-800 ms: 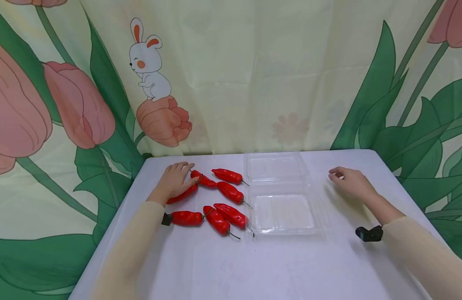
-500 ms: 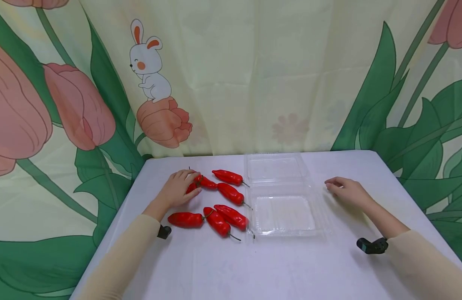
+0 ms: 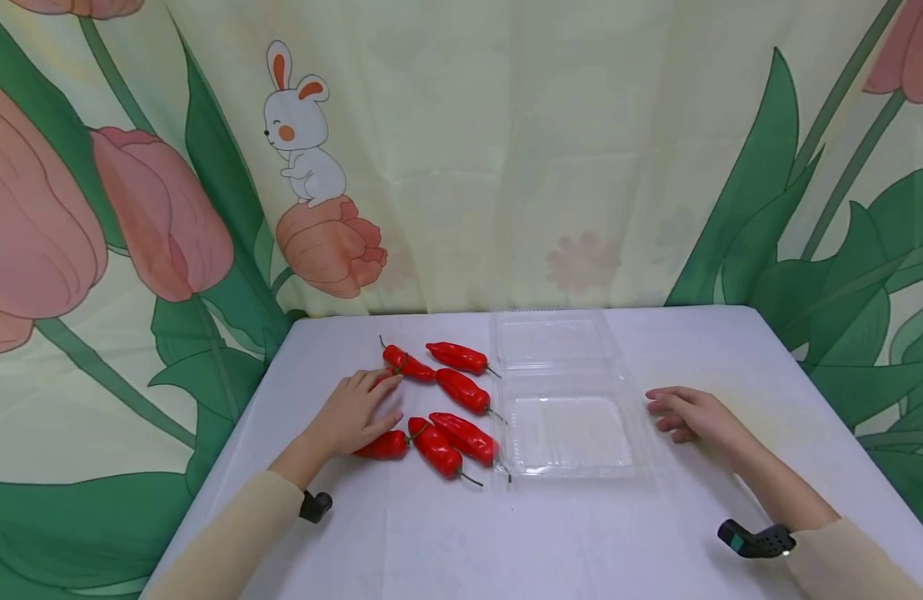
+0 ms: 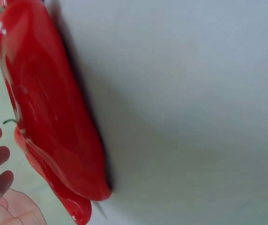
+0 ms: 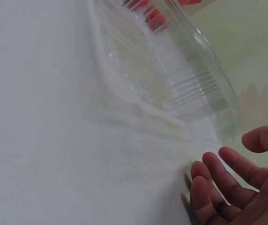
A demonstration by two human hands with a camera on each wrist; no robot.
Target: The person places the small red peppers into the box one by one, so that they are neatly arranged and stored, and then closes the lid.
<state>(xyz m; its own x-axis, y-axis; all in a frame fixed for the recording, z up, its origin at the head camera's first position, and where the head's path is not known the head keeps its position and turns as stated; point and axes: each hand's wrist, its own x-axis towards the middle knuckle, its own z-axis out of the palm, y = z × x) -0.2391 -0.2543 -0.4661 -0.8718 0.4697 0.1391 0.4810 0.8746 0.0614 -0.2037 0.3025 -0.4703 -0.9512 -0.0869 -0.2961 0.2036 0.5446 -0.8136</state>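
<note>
Hanging loose over red peppers (image 3: 435, 450), the left hand (image 3: 351, 417) grips 0 things | right hand (image 3: 697, 419) relaxed, beside the clear box (image 3: 570, 433), likewise holding nothing

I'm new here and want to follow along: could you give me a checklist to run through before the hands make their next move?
1. Clear container open: ok, its lid is folded back.
2. Red peppers within view: not ok, the left hand partly covers some.
3. Left hand near the red peppers: ok, it reaches over those farthest left.
4. Left hand touching a pepper: cannot tell; contact isn't clear.
5. Right hand free: ok, it holds nothing, to the right of the clear container.
</note>
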